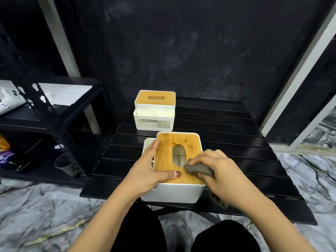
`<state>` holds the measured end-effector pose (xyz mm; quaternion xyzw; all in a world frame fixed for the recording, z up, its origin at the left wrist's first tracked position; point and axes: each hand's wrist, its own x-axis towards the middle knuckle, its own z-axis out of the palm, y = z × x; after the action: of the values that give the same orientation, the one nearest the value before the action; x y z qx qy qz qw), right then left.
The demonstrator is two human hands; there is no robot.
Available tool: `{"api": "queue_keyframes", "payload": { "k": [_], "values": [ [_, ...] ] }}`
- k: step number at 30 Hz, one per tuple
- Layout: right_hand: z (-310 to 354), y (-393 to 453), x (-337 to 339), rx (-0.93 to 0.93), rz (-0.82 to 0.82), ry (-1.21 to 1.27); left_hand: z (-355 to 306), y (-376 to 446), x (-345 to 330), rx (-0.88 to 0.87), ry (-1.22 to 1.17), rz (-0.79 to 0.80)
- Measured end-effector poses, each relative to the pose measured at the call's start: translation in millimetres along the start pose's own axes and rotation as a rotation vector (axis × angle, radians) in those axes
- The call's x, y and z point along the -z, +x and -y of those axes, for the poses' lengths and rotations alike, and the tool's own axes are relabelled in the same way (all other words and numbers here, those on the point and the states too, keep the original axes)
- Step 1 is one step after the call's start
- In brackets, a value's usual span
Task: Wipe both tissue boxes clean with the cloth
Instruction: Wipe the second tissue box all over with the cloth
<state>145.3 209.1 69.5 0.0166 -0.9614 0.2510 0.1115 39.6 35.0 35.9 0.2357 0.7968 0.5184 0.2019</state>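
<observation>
Wiping near tissue box lid on the worktop: my right hand grips the cloth by the slot, left hand flat, fingers straight, steadying it. Next: cover the stained lid, then far tissue box, probably untouched.

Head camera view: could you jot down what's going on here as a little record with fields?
Setting: black slatted table
Near item: white tissue box with stained wooden lid
Far item: second white tissue box with wooden lid, labelled "TISSUE HOLDER", untouched
Left hand: steadies the near box, thumb on the lid
Right hand: grips a grey cloth against the lid
Lid state: dark specks visible
</observation>
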Motion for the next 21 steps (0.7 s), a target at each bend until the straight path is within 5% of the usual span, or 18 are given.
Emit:
{"api": "queue_keyframes", "payload": {
  "k": [10, 21],
  "values": [
    [-18, 58, 4, -0.149, 0.012, -0.029, 0, 2, 1, 0.005, 0.008, 0.005],
    [0, -2, -3, -0.035, -0.005, 0.047, 1, 1, 3, 0.016, 0.000, 0.045]
  ]
}}
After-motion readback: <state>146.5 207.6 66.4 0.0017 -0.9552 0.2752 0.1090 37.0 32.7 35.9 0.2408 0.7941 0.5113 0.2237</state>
